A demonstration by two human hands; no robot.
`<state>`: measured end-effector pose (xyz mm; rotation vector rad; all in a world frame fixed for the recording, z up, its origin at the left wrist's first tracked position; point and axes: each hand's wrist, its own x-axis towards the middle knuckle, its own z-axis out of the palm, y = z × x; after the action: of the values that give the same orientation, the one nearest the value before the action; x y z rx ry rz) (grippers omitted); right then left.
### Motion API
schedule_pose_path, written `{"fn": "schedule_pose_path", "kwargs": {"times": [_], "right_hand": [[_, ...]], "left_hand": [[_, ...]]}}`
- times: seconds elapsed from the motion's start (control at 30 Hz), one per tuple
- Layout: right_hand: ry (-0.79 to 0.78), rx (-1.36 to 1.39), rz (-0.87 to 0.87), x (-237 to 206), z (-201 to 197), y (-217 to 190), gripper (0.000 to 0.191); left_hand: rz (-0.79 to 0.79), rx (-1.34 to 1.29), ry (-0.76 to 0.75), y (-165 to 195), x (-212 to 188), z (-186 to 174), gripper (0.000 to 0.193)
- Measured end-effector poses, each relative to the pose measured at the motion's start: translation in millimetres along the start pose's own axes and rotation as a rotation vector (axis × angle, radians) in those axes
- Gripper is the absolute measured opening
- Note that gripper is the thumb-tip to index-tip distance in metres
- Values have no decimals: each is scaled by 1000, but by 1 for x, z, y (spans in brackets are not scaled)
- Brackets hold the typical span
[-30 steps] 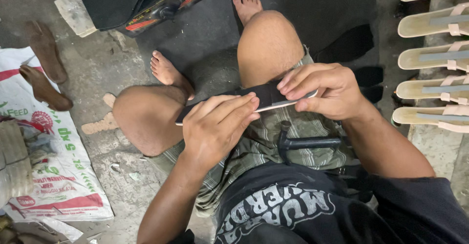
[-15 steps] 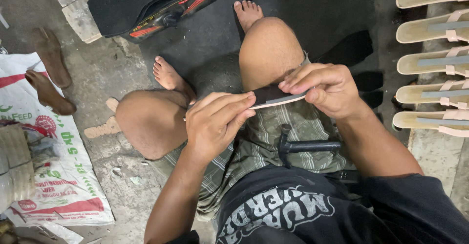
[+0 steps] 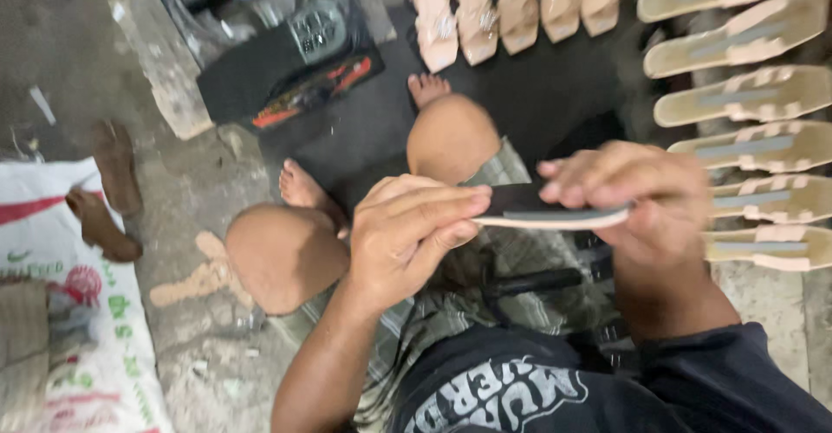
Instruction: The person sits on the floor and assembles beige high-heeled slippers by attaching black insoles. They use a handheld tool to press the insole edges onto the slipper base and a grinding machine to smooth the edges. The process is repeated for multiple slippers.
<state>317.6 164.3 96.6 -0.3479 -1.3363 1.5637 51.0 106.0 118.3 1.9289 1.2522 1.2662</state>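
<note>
Both hands pinch a flat black sandal sole with a pale edge (image 3: pixel 546 212) at mid-frame: the left hand (image 3: pixel 412 234) closed on its near end, the right hand (image 3: pixel 646 203) closed on the far end, which its fingers hide. Blurred tan strapped sandals (image 3: pixel 745 95) line the right edge, partly cut off.

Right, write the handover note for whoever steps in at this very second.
Left hand: fingers pressed along the near end of the flat black-topped, pale-edged sandal sole, held above the lap.
Right hand: grips the sole's far end from above.
Nearby: black-handled tool lies on the lap; a column of tan strapped sandals lies on the floor to the right, a row of pale ones ahead.
Done: cannot be told from the sole itself; it carries no strap.
Left: this sole is in hand, not set down with the others.
</note>
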Motion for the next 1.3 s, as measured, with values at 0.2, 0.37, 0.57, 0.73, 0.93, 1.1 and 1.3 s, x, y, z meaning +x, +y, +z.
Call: {"fn": "schedule_pose_path", "kwargs": {"times": [0.2,0.37,0.57,0.73,0.93,1.1,1.3], "right_hand": [[-309,-678,-107,39,36,-89,23],[-317,-719,86,48,81,-81,26],[-442,-732,46,47,103,-52,21],[-486,-750,1,49,109,-38,29],[-523,-653,-3,48,111,-36,22],[-623,-541,-2,61,104,-24,25],[-731,-457,-139,68,96,-2,31]], "left_hand": [[188,78,140,56,11,-7,37],[115,65,154,54,-21,-30,30],[61,5,221,48,-51,-44,33],[66,-8,245,48,-62,-48,30],[61,-84,153,44,-72,-44,32],[2,-237,200,43,-74,-43,29],[40,-169,202,44,-74,-43,32]]}}
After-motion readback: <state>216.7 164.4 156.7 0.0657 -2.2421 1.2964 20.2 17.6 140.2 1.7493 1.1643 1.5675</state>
